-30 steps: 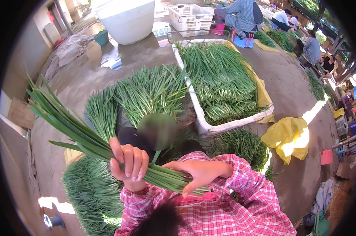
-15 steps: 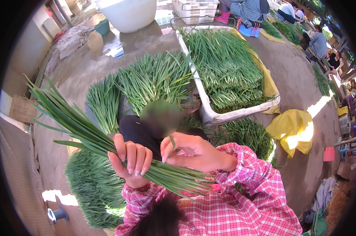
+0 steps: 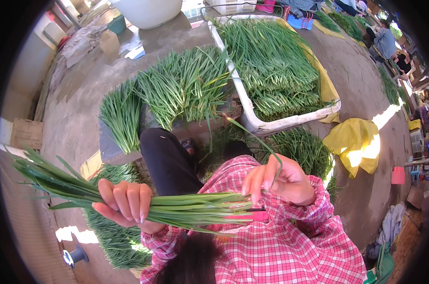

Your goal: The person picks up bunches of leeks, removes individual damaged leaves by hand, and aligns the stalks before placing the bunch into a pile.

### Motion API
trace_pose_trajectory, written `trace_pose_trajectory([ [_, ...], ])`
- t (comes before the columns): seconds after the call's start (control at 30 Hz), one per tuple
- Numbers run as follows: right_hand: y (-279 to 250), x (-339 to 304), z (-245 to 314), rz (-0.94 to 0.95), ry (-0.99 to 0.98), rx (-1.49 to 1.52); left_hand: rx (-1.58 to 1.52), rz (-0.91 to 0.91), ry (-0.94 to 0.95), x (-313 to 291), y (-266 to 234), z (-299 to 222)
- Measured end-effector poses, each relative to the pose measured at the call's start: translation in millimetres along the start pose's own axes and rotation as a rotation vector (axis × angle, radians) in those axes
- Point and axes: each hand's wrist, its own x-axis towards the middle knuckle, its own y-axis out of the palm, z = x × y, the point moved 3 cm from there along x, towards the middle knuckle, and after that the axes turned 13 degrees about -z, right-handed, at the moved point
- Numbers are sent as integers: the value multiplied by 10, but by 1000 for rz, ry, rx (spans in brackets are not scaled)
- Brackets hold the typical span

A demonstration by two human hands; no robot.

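Note:
My left hand (image 3: pixel 124 203) is closed round a bunch of garlic chives (image 3: pixel 191 206), held crosswise in front of my chest. The leafy tips fan out to the left and the pale cut ends point right. Just above those ends, my right hand (image 3: pixel 283 182) pinches a single loose chive leaf (image 3: pixel 250 132), which sticks up and to the left, apart from the bunch. Beyond my knees, sorted chives (image 3: pixel 186 85) lie side by side on a low dark board. A white crate (image 3: pixel 238 90) beside them is stacked with more chives (image 3: pixel 271 61).
Loose chives (image 3: pixel 299 151) lie on the ground below the crate, another pile (image 3: pixel 117 241) at lower left. A yellow sack (image 3: pixel 354 146) lies at right, a spool (image 3: pixel 75 256) at lower left. A large white tub (image 3: pixel 148 12) stands far back. Other people (image 3: pixel 382 40) sit at upper right.
The bunch has come down to the left and lies more level. My right hand has moved right, away from the bunch, drawing out the loose leaf.

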Motion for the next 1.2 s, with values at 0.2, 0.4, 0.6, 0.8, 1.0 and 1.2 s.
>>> trace_pose_trajectory([
  [0.2,-55,-312,59,36,-35,15,-9,108,38,-39,64,-84],
  [0.4,170,-358,49,397,-192,-444,52,282,18,-40,154,-222],
  [0.6,106,-247,-52,44,-385,-1019,114,547,-71,-43,251,-210],
  [0.8,288,-162,-333,112,-577,-1098,-9,654,-75,-101,423,-121],
  [1.0,335,-207,-372,153,-506,-1034,-11,788,-145,-139,510,-75],
  [1.2,336,-245,-467,41,-454,-1190,139,969,-248,-148,571,-20],
])
